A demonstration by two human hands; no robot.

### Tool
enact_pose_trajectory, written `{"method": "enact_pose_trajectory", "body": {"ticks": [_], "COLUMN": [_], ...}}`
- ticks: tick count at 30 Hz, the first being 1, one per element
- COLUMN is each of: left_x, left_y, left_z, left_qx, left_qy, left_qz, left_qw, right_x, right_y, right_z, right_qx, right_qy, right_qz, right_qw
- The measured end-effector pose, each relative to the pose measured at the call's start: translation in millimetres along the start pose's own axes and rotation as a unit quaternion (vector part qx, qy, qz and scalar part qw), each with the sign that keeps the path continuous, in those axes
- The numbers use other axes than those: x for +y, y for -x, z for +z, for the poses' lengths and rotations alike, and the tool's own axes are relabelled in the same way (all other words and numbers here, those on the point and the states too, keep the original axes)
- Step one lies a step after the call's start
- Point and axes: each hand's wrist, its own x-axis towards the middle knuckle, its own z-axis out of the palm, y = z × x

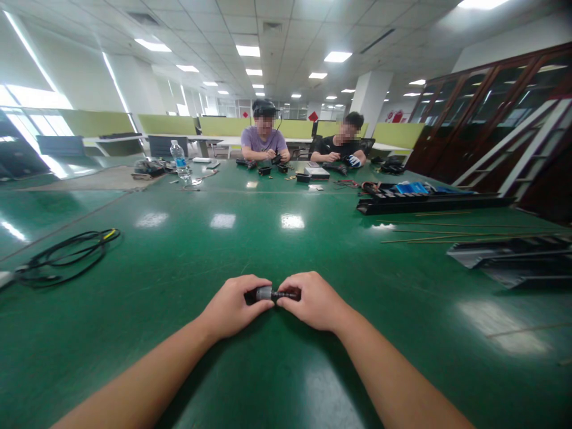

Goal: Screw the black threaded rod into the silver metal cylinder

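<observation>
Glossy green tabletop (201, 250) spreads before me, and over its near part my left hand (232, 307) pinches a small metal cylinder (264, 293) while my right hand (316, 302) pinches the dark ridged rod (285, 294) beside it. If my grip slips on that rounded metal, or my hands pull out of line, either part could drop and roll away.
</observation>
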Motion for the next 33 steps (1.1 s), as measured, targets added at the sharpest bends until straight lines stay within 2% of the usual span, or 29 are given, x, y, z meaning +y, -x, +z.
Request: {"method": "enact_pose_trajectory", "body": {"ticks": [33], "left_x": [-1.0], "left_y": [-1.0], "left_z": [0.9], "left_qx": [0.0], "left_qy": [-0.002], "left_qz": [-0.008], "left_qw": [1.0], "right_x": [-1.2], "right_y": [1.2], "right_z": [-2.1], "right_qx": [-0.007], "right_qy": [0.024], "right_qz": [0.008], "right_qw": [1.0]}}
